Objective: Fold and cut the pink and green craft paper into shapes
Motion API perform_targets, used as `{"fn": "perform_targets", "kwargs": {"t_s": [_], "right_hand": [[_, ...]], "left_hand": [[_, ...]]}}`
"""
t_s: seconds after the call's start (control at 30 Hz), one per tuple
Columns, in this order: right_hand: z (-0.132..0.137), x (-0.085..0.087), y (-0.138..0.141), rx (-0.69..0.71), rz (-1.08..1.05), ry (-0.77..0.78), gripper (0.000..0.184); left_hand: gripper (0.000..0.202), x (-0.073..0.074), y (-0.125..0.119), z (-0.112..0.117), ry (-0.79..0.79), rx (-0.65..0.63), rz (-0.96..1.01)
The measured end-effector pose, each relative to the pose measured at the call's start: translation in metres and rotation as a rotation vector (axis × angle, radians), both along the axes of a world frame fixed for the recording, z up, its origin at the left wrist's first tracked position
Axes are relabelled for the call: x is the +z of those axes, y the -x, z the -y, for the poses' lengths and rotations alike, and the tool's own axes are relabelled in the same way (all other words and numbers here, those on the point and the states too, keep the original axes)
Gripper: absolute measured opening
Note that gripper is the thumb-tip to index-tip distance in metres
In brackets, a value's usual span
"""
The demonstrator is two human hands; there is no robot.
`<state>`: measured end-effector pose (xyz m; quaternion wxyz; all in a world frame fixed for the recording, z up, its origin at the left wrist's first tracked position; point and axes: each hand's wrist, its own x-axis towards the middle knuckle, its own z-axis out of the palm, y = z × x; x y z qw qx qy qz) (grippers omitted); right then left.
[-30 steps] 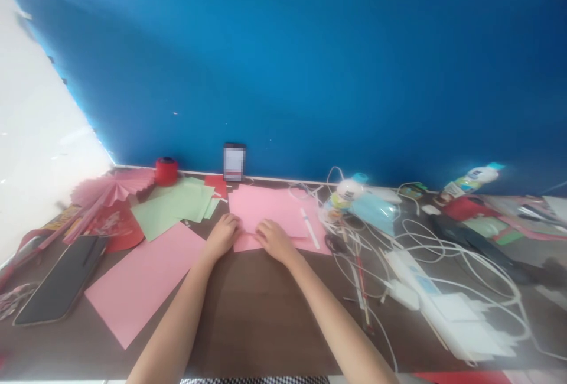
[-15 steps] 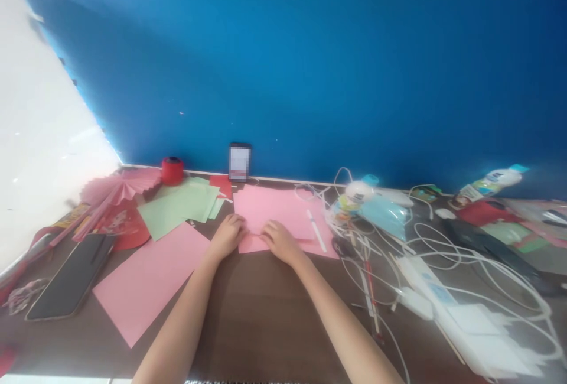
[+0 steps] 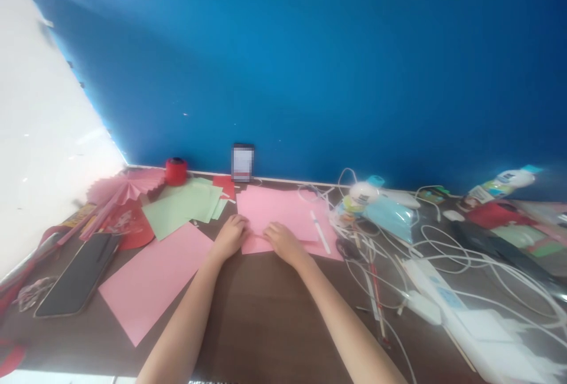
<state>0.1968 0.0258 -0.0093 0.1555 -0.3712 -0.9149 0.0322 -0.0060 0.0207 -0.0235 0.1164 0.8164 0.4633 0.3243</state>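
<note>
Pink paper (image 3: 283,210) lies in front of me, with a second pink sheet (image 3: 325,250) showing beneath it at the right and the near side. My left hand (image 3: 234,235) has its curled fingers on the paper's near left edge. A little to the right, my right hand (image 3: 281,241) pinches the same near edge, which looks slightly raised between the hands. Both thumbs are mostly hidden. A white pen-like stick (image 3: 319,232) rests on the pink paper, right of my right hand.
At left are a loose pink sheet (image 3: 157,283), green papers (image 3: 181,210), a dark phone (image 3: 77,277), a pleated pink paper fan (image 3: 126,186) and a red roll (image 3: 176,172). A small screen (image 3: 243,163) leans on the blue wall. Tangled white cables, a power strip (image 3: 436,289) and a bottle (image 3: 361,194) crowd the right.
The whole view has shifted slightly, so things sit a little further right. Both hands stay on the near edge of the pink paper, with hardly any visible movement.
</note>
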Motion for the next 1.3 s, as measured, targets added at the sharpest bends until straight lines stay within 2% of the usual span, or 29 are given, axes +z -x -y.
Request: {"fn": "perform_targets", "kwargs": {"t_s": [0.1,0.27,0.43,0.7,1.03,1.3], "right_hand": [[-0.001,-0.001,0.002,0.007,0.008,0.007,0.021],[0.002,-0.001,0.0,-0.042,-0.112,0.053,0.018],[0.004,0.0,-0.007,-0.047,-0.231,0.139,0.011],[0.001,-0.003,-0.012,-0.136,-0.378,0.269,0.015],[-0.001,-0.002,-0.017,-0.069,-0.278,0.189,0.014],[-0.005,-0.003,-0.013,-0.223,-0.194,0.157,0.016]], "left_hand": [[0.015,0.002,-0.004,0.003,-0.027,-0.016,-0.027],[0.014,0.0,-0.01,0.004,-0.008,-0.025,-0.066],[0.013,-0.004,-0.009,-0.001,0.025,0.002,0.016],[0.013,-0.001,-0.01,-0.003,0.142,0.063,0.118],[0.01,0.003,-0.01,-0.002,0.154,0.062,0.161],[0.013,0.002,-0.01,-0.002,0.205,0.099,0.196]]}}
